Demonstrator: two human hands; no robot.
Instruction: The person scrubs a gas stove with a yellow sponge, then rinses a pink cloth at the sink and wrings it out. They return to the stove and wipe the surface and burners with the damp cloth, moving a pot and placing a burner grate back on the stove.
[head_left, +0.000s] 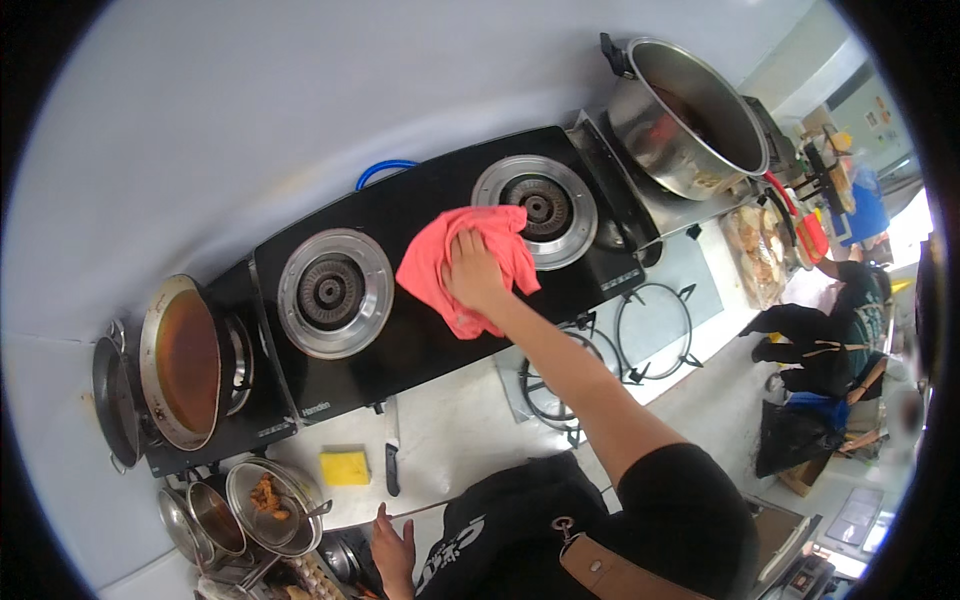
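The right hand (475, 275) is resting on a pink cloth (425, 265), which is lying bunched on the black stove (370, 376) between the left burner (332, 291) and the right burner (538, 207), and is overlapping the latter's rim. Its fingers (466, 242) are bending over the fabric; whether they are gripping it or only pressing cannot be told. The left hand (393, 553) is hanging near the front of the worktop (445, 425), holding nothing visible, its fingers spreading apart. A knife (392, 468) and a yellow sponge (345, 468) are lying nearby, side by side. A pan (148, 365) of brown liquid is standing left of the stove's burners; a big pot (650, 135) is standing beyond its right end.
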